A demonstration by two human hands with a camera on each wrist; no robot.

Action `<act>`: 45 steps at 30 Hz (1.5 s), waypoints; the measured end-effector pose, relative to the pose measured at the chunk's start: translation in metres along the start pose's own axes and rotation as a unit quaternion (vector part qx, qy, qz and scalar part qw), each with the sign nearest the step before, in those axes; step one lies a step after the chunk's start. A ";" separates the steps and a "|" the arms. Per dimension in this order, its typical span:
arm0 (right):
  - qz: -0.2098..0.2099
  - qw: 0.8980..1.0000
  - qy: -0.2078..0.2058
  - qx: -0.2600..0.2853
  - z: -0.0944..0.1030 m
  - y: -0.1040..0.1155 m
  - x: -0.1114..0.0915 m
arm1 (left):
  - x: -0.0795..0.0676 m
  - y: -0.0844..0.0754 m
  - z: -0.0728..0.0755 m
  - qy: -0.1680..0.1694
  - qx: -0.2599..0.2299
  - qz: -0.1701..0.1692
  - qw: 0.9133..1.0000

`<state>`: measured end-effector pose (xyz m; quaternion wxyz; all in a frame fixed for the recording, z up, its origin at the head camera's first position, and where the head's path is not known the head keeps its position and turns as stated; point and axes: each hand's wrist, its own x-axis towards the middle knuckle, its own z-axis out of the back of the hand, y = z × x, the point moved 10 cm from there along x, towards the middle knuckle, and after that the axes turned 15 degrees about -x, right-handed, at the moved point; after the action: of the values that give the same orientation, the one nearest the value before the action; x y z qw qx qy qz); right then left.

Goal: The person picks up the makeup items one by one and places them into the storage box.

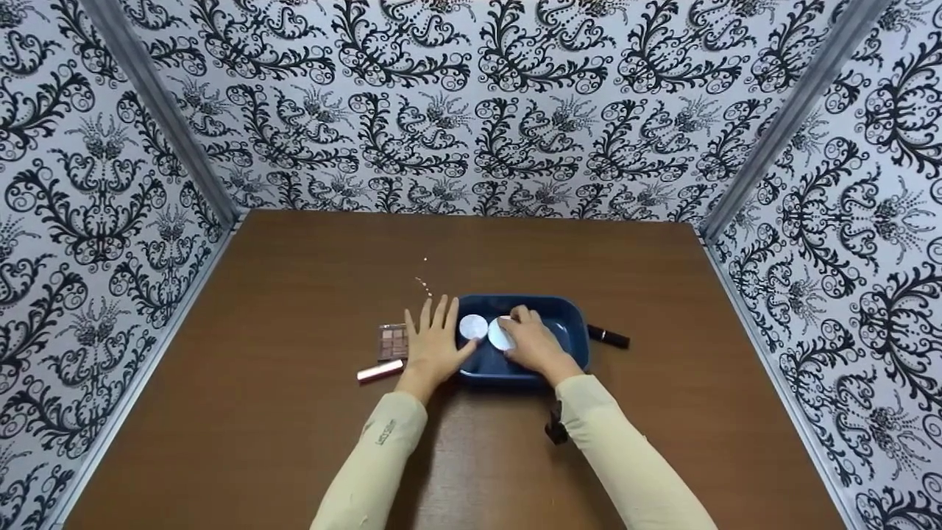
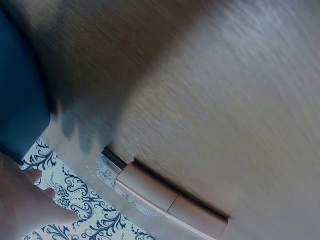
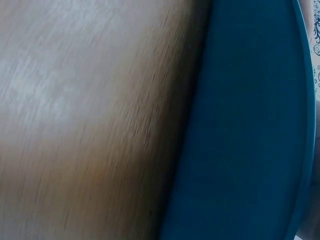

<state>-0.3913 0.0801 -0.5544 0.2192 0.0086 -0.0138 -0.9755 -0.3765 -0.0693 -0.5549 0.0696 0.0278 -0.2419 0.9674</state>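
Note:
A blue tray (image 1: 515,380) with raised walls sits on the brown table. Two round white discs show in it in the head view; the left disc (image 1: 473,326) lies by my left thumb. My right hand (image 1: 536,344) reaches inside and grips the right disc (image 1: 500,335), with thumb and fingers at its edge. Across the tray's left rim, my left hand (image 1: 434,346) has its fingers spread and straight, partly covering an eyeshadow palette (image 1: 392,342). In the right wrist view, the tray wall (image 3: 245,120) fills much of the frame, and the grip is out of sight.
A pink lipstick-like tube (image 1: 380,371) lies in front of the palette; the left wrist view shows this tube (image 2: 172,200) close up. Right of the tray is a black cosmetic tube (image 1: 609,336). Patterned walls (image 1: 471,110) enclose the table's back and sides.

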 end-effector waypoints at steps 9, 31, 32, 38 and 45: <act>-0.002 1.000 0.010 0.003 0.000 0.000 -0.003 | -0.005 -0.001 0.003 -0.004 -0.008 -0.001 1.000; -0.014 0.992 -0.123 0.006 0.071 -0.052 -0.018 | -0.004 0.002 0.001 -0.005 -0.011 -0.002 1.000; -0.020 0.992 -0.125 0.006 0.074 -0.057 -0.019 | -0.004 0.002 0.001 -0.004 -0.010 -0.001 1.000; -0.055 0.987 -0.148 0.008 0.084 -0.087 -0.029 | -0.001 0.002 0.000 0.003 -0.001 0.003 1.000; -0.083 0.986 -0.144 -0.004 0.078 -0.117 -0.040 | 0.000 0.000 0.000 0.001 -0.002 0.000 1.000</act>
<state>-0.4068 0.2049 -0.4793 0.1336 -0.1320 -0.0404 -0.9814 -0.3768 -0.0692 -0.5549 0.0695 0.0265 -0.2441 0.9669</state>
